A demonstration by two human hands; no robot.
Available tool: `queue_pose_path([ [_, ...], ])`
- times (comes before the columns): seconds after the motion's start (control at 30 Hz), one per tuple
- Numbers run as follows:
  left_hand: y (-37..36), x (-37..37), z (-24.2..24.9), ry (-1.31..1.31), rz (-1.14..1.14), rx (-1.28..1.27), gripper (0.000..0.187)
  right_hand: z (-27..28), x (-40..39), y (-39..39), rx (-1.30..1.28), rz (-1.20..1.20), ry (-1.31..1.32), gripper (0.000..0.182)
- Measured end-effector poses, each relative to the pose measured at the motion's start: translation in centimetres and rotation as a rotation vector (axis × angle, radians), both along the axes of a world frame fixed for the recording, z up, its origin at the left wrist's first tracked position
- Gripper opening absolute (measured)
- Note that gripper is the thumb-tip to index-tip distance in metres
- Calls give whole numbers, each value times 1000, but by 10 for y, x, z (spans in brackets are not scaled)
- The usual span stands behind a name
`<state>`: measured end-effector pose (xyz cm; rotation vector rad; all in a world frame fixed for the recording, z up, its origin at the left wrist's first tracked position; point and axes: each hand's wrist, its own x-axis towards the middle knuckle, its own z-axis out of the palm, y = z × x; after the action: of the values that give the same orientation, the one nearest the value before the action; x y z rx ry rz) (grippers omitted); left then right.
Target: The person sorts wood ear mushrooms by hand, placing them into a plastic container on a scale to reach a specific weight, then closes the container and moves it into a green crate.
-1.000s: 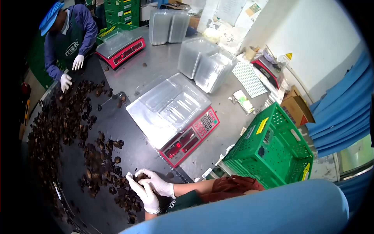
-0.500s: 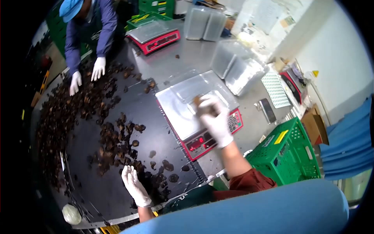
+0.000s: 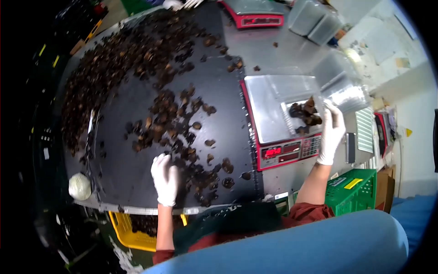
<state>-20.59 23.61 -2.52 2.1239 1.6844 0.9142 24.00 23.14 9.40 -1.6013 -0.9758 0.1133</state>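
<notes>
My right hand (image 3: pixel 332 132), in a white glove, is at the right edge of a clear plastic tray (image 3: pixel 288 109), fingers extended and apart. In the tray lies a small heap of dark brown mushroom-like pieces (image 3: pixel 306 113). The tray rests on the metal plate of a red-sided scale (image 3: pixel 283 153) with lit red digits. My left hand (image 3: pixel 165 180), also gloved, hovers over or rests on the black table surface beside loose brown pieces (image 3: pixel 196 176); its fingers are stretched out, with nothing visible in them.
A large spread of brown pieces (image 3: pixel 118 68) covers the far left. Another scale (image 3: pixel 260 20) stands at the back, near stacked clear containers (image 3: pixel 315 20). To the right are a phone (image 3: pixel 350 147) and green crate (image 3: pixel 351 194); a yellow basket (image 3: pixel 132 239) sits below the edge. A co-worker's gloved hands (image 3: pixel 182 4) show at the top.
The view has shifted, so the table appears farther right. My right hand has let go of brown pieces, now in the tray. The scale's display has changed from 0.
</notes>
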Motion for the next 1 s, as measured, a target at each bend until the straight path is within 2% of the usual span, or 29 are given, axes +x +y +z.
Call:
queue_pose_path([
  [0.07,-7,5,12,248,-133,-29,39,-9,-26,-6,8,154,113,20],
  [0.1,-11,1,7,317,-167,-65,41,-21,-41,-8,28,285,92,19],
  [0.13,-15,-3,-4,384,-202,-100,43,-22,-63,-12,-60,375,41,18],
  [0.17,-18,-6,-14,425,-135,-155,44,-29,-79,-12,-149,488,-119,17],
  [0.23,-20,-20,-30,368,-7,-167,43,-35,-118,-11,-174,730,-271,16],
  [0.33,-19,-39,-36,313,199,-139,42,-72,-151,-12,-273,945,-237,15],
  [0.43,-20,-51,-45,281,347,-73,45,-97,-176,-11,-290,953,-258,14],
  [0.53,-20,-36,-23,313,287,118,43,-113,-205,-3,-368,995,-346,14],
  [0.57,-18,-25,-16,233,188,162,41,-113,-217,-1,-426,1027,-366,17],
  [0.6,-16,-14,-12,142,37,118,38,-127,-228,-1,-336,1028,-458,22],
  [0.67,-15,17,-2,223,-66,41,35,-142,-247,-4,-456,982,-486,24],
  [0.73,-15,26,-28,293,-146,71,33,-148,-248,-2,-561,989,-482,22],
  [0.77,-13,24,-39,279,-140,54,27,-140,-242,0,-610,995,-467,22],
  [0.87,-9,12,-23,191,-140,-159,22,-131,-220,2,-646,918,-459,22],
  [0.93,-6,8,-8,263,-127,-195,25,-121,-212,8,-691,880,-473,24],
  [1.0,6,4,16,178,-201,-322,32,-125,-210,15,-554,837,-528,33],
])
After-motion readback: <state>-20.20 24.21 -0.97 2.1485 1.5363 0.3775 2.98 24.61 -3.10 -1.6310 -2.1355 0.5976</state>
